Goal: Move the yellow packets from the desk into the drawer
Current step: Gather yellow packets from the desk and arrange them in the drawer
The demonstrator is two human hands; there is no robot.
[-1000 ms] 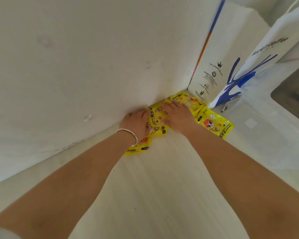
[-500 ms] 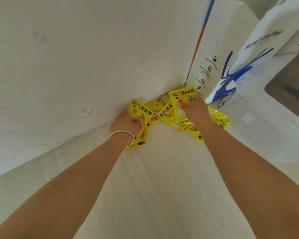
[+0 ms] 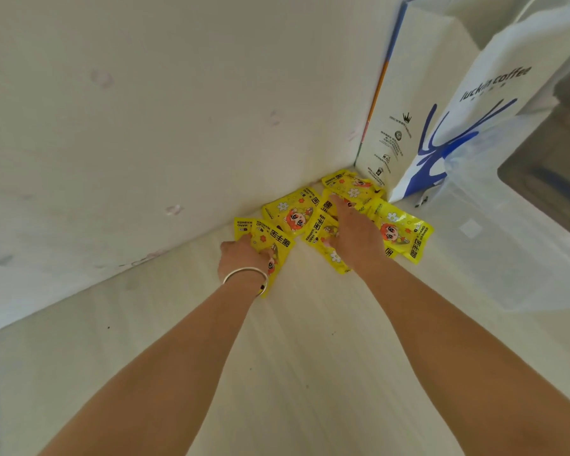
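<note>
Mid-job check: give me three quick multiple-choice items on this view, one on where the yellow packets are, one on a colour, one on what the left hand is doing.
1. Where do the yellow packets lie?
A. In the desk's far corner by the wall
B. Inside an open drawer
C. At the desk's near edge

2. What colour is the antler-like print on the white paper bag?
A. Red
B. Blue
C. Green

3. What is the left hand doing?
A. Resting empty, away from the packets
B. Closed in a grip on a packet
C. Holding the bag's handle

Answers:
1 A: the pile sits where desk meets wall, beside the bag.
2 B: the print is blue.
3 B: its fingers curl around the leftmost packet.
</note>
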